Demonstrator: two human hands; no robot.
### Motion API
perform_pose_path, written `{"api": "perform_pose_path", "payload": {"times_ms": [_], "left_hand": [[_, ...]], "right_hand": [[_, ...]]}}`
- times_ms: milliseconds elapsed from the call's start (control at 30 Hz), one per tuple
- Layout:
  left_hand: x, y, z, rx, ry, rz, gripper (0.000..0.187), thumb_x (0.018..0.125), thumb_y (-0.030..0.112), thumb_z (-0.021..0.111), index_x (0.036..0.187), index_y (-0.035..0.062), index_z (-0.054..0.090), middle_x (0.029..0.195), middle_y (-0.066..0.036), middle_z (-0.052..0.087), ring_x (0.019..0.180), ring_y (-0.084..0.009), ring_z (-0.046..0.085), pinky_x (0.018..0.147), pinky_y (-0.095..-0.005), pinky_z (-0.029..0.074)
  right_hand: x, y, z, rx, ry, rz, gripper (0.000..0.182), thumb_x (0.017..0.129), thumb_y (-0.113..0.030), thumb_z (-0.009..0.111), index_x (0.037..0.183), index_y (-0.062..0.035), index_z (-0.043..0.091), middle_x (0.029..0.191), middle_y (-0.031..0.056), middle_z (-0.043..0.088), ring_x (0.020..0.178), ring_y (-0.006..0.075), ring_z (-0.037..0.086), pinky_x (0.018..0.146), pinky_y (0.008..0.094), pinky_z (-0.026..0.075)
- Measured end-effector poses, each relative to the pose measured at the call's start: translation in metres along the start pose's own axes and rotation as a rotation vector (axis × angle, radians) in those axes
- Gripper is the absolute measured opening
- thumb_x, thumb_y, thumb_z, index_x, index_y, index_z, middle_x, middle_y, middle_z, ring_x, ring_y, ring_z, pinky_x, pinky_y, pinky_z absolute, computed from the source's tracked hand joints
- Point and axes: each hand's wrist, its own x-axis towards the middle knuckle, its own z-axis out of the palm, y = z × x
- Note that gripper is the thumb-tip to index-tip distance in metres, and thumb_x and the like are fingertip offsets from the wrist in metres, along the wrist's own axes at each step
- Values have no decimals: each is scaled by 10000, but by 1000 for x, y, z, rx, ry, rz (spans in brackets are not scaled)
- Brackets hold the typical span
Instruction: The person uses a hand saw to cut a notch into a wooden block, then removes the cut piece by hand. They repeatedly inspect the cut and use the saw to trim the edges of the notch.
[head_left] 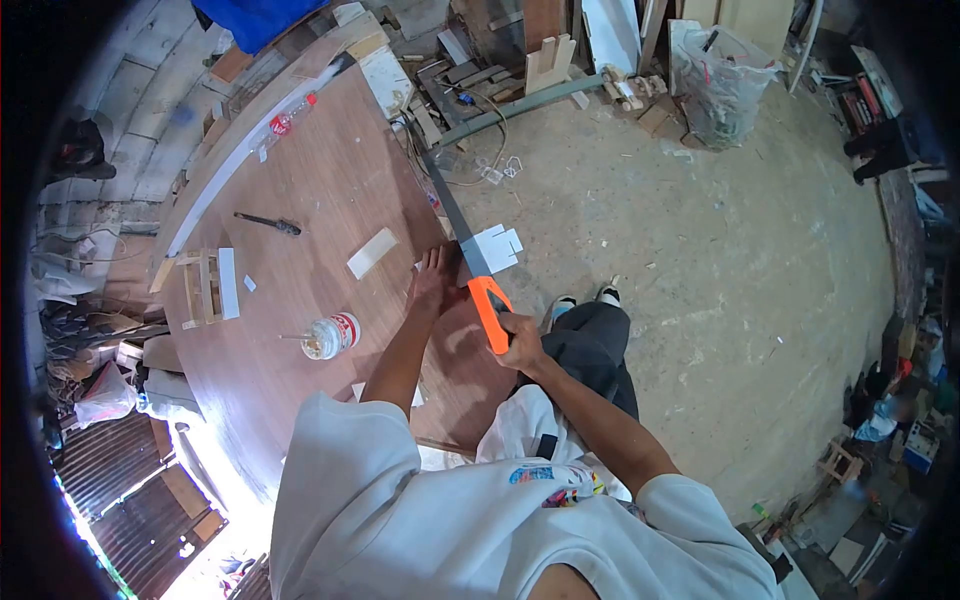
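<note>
My right hand (522, 343) is wrapped round the orange handle of a hand saw (489, 314). The saw's long dark blade points up and to the left, along the right edge of the wooden table (310, 190). My left hand (432, 280) presses down at that edge, just left of the blade, with its fingers stretched forward; whatever lies beneath it is hard to make out. A pale wood piece (372, 253) rests on the table to the left of this hand. Beyond the blade lies a white sheet (496, 247), low down.
On the table are a labelled jar (331, 336), a dark tool (267, 223), a small wooden frame (203, 287) and a plastic bottle (290, 116). Wood scraps (470, 80) and a clear bag (722, 90) stand on the floor ahead.
</note>
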Motion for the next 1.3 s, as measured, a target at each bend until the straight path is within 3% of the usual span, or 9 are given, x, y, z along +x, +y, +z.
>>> {"api": "perform_pose_path", "payload": {"times_ms": [133,300,367,400,500,567,800,867,1300], "left_hand": [[-9,11,-13,-111,165,-2,906,711,562,642,1408,77,327,1373,-204,344,1280,-399,326,1087,-454,279],[-10,16,-15,-107,315,57,913,715,572,648,1406,68,328,1221,-192,445,1148,-387,433,994,-494,361],[-8,9,-3,-74,407,90,926,707,592,647,1413,91,319,1204,-169,456,1132,-368,444,959,-524,380],[-8,8,-3,-64,405,80,921,709,603,638,1413,101,321,1204,-162,459,1141,-361,440,952,-537,380],[-13,22,-15,-49,367,14,890,705,584,662,1368,61,379,1210,-169,452,1129,-357,446,976,-508,344],[-12,26,-15,37,460,-55,871,722,620,615,1388,114,372,1205,-142,470,1185,-323,424,1010,-525,323],[-20,41,-34,6,413,-89,866,714,592,650,1303,-8,442,1177,-155,500,1128,-311,463,966,-466,359],[-31,47,-38,16,629,-36,861,701,562,680,1286,-28,453,1163,-154,513,1095,-299,482,935,-454,375],[-49,82,-44,74,239,-394,827,698,582,664,1256,-4,494,1180,-120,511,1118,-249,474,931,-428,386]], "right_hand": [[-1,-17,-38,-12,12,-167,129,647,-79,667,663,-22,552,612,138,541,545,296,565,512,343,428],[1,-27,-119,-87,85,-111,126,640,-63,655,646,-15,539,603,120,539,535,276,549,523,337,436],[-4,-1,-151,-205,155,-48,97,662,-33,639,622,-22,552,563,43,537,508,142,528,501,284,412],[-7,9,-167,-208,146,-53,97,662,-33,639,622,-22,552,563,43,537,508,142,528,501,284,412],[-21,26,-212,-242,229,191,101,677,-10,617,603,-18,549,546,24,527,497,119,519,484,276,403],[-29,31,-236,-195,282,472,106,693,3,594,594,-7,556,536,23,521,469,122,516,448,275,402],[-45,44,-291,-190,272,725,113,697,-22,570,605,43,569,474,49,494,362,148,483,365,286,391],[-45,53,-298,-188,265,746,118,696,-29,574,609,50,570,471,51,493,359,150,484,365,288,393],[-62,103,-343,-230,249,724,157,667,-92,616,590,37,572,488,43,496,380,148,473,379,308,372]]}}
